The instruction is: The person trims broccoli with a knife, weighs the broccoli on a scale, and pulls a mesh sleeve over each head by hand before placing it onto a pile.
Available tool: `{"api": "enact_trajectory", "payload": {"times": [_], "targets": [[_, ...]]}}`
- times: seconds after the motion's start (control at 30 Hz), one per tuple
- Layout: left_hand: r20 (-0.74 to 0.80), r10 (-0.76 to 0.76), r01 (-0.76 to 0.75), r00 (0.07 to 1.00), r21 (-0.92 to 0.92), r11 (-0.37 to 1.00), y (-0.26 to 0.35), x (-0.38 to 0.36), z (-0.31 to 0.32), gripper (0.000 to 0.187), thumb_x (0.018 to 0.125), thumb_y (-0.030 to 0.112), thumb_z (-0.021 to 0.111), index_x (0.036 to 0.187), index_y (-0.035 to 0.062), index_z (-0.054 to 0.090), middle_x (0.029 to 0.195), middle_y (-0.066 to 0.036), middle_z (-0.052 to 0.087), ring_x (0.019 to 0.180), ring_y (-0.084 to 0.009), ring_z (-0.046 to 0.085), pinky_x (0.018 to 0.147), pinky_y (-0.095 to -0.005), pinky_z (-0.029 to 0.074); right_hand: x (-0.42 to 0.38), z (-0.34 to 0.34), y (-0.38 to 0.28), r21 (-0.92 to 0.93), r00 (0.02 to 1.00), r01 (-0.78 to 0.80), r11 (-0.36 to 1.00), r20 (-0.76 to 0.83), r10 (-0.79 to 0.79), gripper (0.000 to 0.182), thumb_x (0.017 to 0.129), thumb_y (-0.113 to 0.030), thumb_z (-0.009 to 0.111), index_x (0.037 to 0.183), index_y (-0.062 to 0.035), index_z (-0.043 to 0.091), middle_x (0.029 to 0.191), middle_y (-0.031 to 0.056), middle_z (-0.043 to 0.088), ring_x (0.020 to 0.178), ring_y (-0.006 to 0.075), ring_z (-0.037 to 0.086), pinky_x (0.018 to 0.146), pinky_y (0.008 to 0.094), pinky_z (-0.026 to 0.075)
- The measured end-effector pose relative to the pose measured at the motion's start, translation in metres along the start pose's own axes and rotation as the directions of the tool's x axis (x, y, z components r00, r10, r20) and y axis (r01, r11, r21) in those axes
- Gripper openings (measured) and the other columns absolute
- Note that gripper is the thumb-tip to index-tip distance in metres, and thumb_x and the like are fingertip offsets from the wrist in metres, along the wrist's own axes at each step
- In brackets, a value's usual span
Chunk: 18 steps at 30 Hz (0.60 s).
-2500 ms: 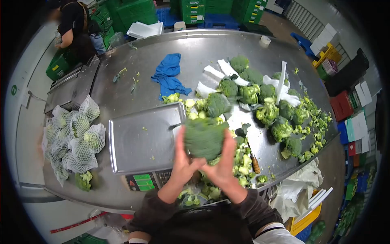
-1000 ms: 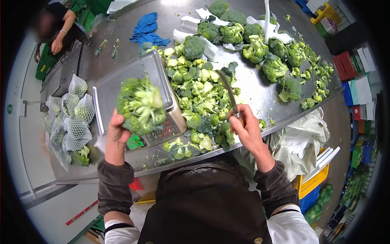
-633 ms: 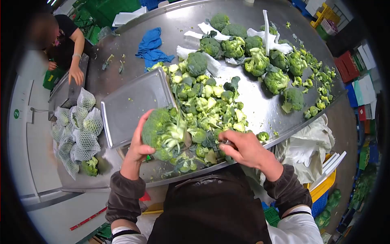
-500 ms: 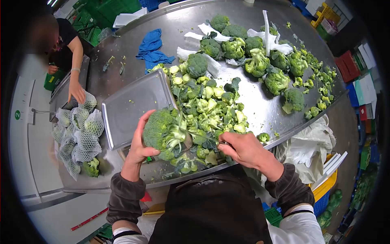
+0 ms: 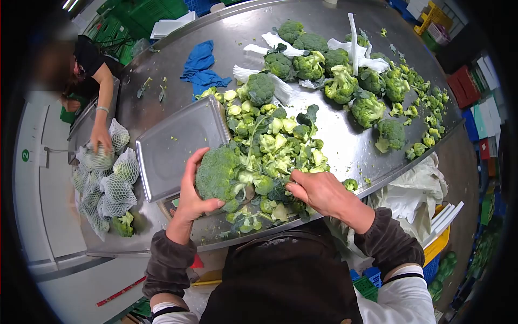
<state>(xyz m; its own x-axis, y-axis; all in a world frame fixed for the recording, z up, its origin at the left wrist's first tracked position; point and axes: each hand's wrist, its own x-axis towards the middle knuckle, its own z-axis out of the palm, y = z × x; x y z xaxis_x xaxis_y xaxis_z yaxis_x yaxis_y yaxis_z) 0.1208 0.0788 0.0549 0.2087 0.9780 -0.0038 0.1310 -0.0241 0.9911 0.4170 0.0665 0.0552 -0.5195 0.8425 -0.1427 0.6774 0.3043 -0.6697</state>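
Note:
My left hand (image 5: 190,193) is wrapped round a large broccoli head (image 5: 217,171), its crown turned left and its cut side toward my other hand. To the right, my right hand (image 5: 318,190) is closed, thumb against fingers, on a small knife whose handle is mostly hidden in the fist. The blade can hardly be made out among the leaves beside the broccoli. Beneath and beyond both hands lies a heap of cut broccoli pieces and leaves (image 5: 278,141) on the metal table (image 5: 237,32).
An empty metal tray (image 5: 181,146) sits left of the heap, a blue cloth (image 5: 199,62) behind it. Whole broccoli heads (image 5: 310,65) lie at the back right with white netting. At the left, a co-worker's hand (image 5: 101,136) touches netted heads (image 5: 116,189).
The broccoli and my left hand have shifted slightly right. My right hand has moved slightly up. The co-worker's hand has moved down onto a netted head.

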Motion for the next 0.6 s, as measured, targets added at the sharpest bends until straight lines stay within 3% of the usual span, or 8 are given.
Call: {"api": "enact_trajectory", "payload": {"times": [0.13,0.2,0.33,0.4,0.5,0.6], "targets": [[-0.013,-0.033,0.032,0.999,-0.085,0.996,-0.010,-0.002,0.008,0.101,0.048,0.030,0.078,0.133,0.0032,0.031,0.120,-0.009,0.043,0.115,-0.0204,0.042,0.098,-0.0317,0.031,-0.002,0.008,0.004,0.001,0.999,-0.013,1.000,-0.048,0.013,0.029,0.091,-0.035,0.047,0.090,-0.0060,0.046,0.066,0.0182,0.058,0.064,0.0403,0.056,0.056,0.0484,0.043],[-0.043,-0.126,0.110,0.991,-0.277,0.954,-0.014,-0.003,0.014,0.101,0.048,0.031,0.078,0.133,0.0033,0.030,0.120,-0.009,0.043,0.115,-0.0204,0.042,0.098,-0.0319,0.032,-0.003,0.009,0.004,0.011,0.998,-0.038,0.999,-0.052,0.038,0.028,0.091,-0.034,0.047,0.090,-0.0061,0.046,0.065,0.0181,0.057,0.064,0.0406,0.056,0.056,0.0487,0.043],[-0.061,-0.123,0.108,0.991,-0.205,0.973,-0.012,-0.002,0.013,0.102,0.048,0.032,0.078,0.133,0.0036,0.030,0.120,-0.009,0.043,0.115,-0.0206,0.042,0.098,-0.0321,0.032,-0.007,0.004,0.004,-0.009,0.998,-0.055,0.998,-0.042,0.054,0.029,0.091,-0.035,0.047,0.089,-0.0058,0.046,0.065,0.0174,0.057,0.063,0.0401,0.055,0.056,0.0488,0.043],[0.039,-0.026,0.027,0.999,-0.016,1.000,-0.006,0.002,0.006,0.101,0.048,0.032,0.078,0.133,0.0037,0.031,0.122,-0.010,0.043,0.116,-0.0211,0.042,0.099,-0.0323,0.032,-0.007,-0.002,0.008,-0.004,0.999,0.029,1.000,-0.018,-0.029,0.030,0.091,-0.035,0.047,0.088,-0.0053,0.045,0.063,0.0163,0.057,0.062,0.0398,0.055,0.055,0.0484,0.043],[0.096,0.005,-0.015,0.995,0.101,0.995,-0.002,0.006,0.003,0.100,0.047,0.031,0.078,0.132,0.0035,0.032,0.123,-0.010,0.042,0.116,-0.0219,0.043,0.099,-0.0324,0.031,-0.002,-0.007,0.009,-0.083,0.997,0.073,0.994,-0.010,-0.074,0.031,0.091,-0.036,0.047,0.088,-0.0055,0.045,0.061,0.0158,0.056,0.061,0.0388,0.056,0.054,0.0475,0.043],[0.080,-0.008,0.008,0.997,-0.001,1.000,0.000,0.007,0.006,0.099,0.046,0.027,0.078,0.131,0.0032,0.033,0.124,-0.011,0.042,0.116,-0.0225,0.042,0.099,-0.0332,0.031,0.004,-0.010,0.014,-0.154,0.998,0.054,0.987,0.047,-0.047,0.031,0.091,-0.037,0.045,0.088,-0.0059,0.046,0.058,0.0158,0.056,0.059,0.0382,0.057,0.054,0.0472,0.044]]}}
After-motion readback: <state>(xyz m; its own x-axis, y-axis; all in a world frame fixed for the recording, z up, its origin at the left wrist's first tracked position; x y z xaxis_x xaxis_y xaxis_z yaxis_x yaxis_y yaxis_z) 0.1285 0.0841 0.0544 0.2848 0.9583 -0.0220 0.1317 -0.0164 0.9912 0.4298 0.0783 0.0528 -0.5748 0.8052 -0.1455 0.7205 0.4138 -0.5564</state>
